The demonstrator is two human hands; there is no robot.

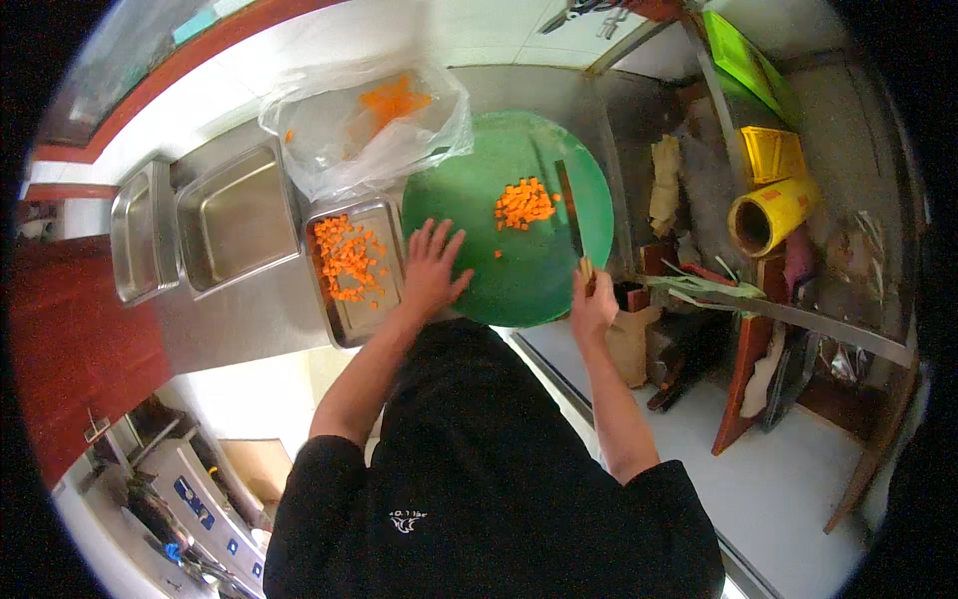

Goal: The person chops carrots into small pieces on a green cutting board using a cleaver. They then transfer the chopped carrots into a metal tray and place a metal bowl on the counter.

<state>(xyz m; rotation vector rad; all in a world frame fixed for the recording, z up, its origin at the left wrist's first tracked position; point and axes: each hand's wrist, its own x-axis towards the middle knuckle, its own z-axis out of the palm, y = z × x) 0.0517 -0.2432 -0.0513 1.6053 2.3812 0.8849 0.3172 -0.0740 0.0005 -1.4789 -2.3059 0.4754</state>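
My right hand point(595, 305) grips the handle of a knife point(570, 210), whose blade lies over the right part of a round green cutting board point(516, 288). Left of the blade, diced orange carrot point(525, 202) forms a small pile, with one loose cube point(498, 254) nearer me. My left hand point(432, 269) has its fingers spread over the board's left edge and holds nothing. Beside it stands a shallow steel tray point(368, 318) with more carrot cubes point(348, 258) scattered inside. Whether my left fingers touch the board, I cannot tell.
Behind the tray, a clear plastic bag point(329, 161) with orange pieces overlaps the board's edge. Two steel pans point(236, 224) point(142, 236) stand at the left on the steel counter point(254, 329). At the right, a metal rack point(823, 326) holds a yellow tube point(775, 217) and a yellow basket point(775, 153).
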